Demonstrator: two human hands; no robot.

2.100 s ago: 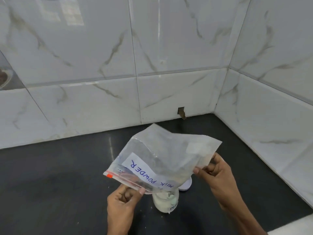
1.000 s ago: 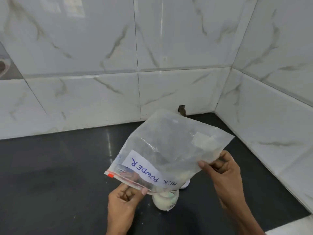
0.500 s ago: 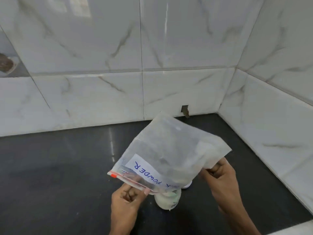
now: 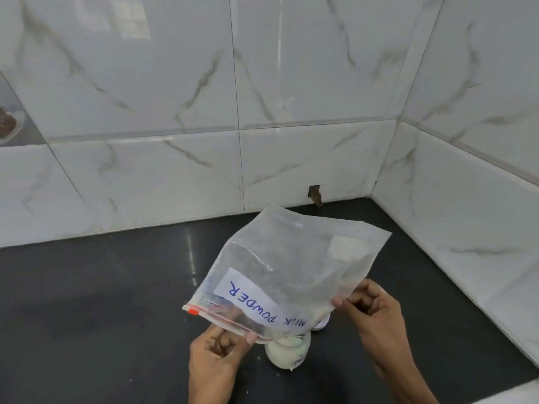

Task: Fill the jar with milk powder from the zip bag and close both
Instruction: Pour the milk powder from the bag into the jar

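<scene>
A clear zip bag with a white "MILK POWDER" label and a red zip strip is held tipped, its mouth down over a small glass jar. The jar stands on the black counter and holds white powder; the bag hides its mouth. My left hand pinches the bag at the zip edge. My right hand grips the bag's lower right side. A white lid peeks out behind the jar, mostly hidden by the bag.
The black counter runs into a corner of white marble-look tiled walls at the back and right. A small notch breaks the back wall's base. A few white powder specks lie on the counter near the jar.
The bag stays tipped over the jar, shifting and dropping slightly. Both hands keep their grips; the view has shifted a little.
</scene>
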